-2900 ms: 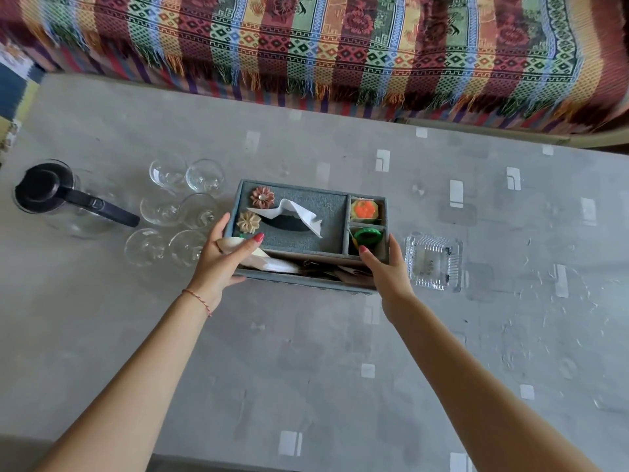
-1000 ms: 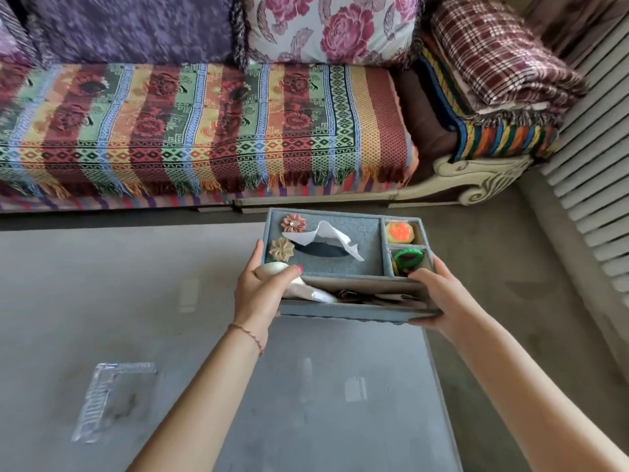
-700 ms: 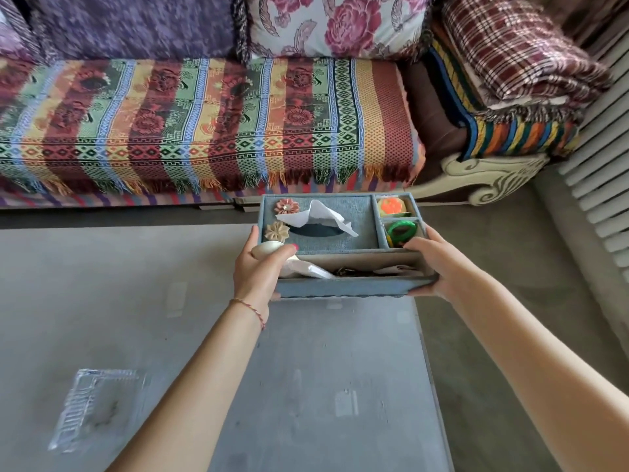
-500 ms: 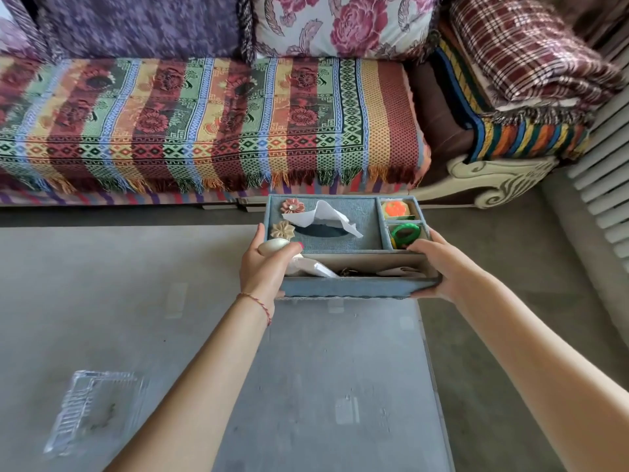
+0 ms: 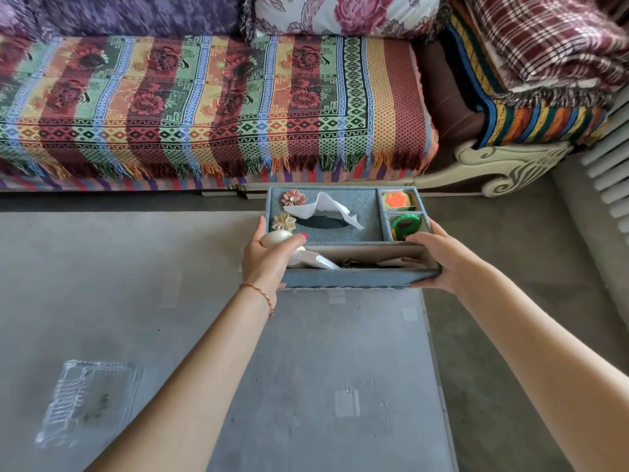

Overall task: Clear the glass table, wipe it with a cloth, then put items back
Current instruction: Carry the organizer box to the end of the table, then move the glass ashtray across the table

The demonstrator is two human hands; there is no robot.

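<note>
Head view: 1 grey-blue organizer box (image 5: 343, 282) is held level above the far right corner of the glass counter (image 5: 306, 386), long axis left-right. The left hand (image 5: 269, 258) clamps its left end, the right hand (image 5: 439, 257) its right end. It carries 1 tissue (image 5: 326, 209) and 2 fabric flowers (image 5: 293, 197). 1 clear ashtray (image 5: 86, 400) sits near left. No readable writing.
</note>
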